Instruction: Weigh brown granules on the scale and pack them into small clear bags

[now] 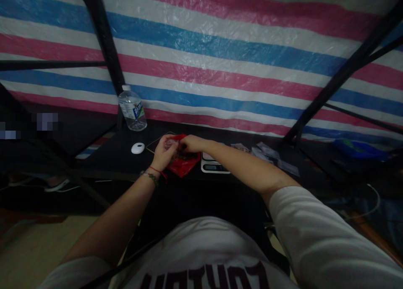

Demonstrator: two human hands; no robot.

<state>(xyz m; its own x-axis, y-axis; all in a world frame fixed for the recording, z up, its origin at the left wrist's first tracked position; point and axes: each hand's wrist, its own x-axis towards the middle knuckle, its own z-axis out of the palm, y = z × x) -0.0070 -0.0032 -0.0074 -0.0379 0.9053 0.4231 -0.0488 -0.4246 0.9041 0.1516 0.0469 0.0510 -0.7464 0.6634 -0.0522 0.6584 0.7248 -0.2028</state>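
Both hands meet over a dark table (110, 158). My left hand (163, 152) is closed, pinching a small clear plastic packet (171, 143) above a red plastic bag (184, 163). Red string and a bead bracelet circle its wrist. My right hand (192, 144) is closed too, fingers gripping the same packet from the right, at the red bag's top edge. What the packet holds is too dim to make out.
A small digital scale (214, 166) sits just right of the red bag. Several small clear packets (267, 152) lie further right. A water bottle (132, 109) and a white oval object (137, 148) stand at left. A striped tarp wall (220, 49) backs the table; a blue object (359, 148) lies far right.
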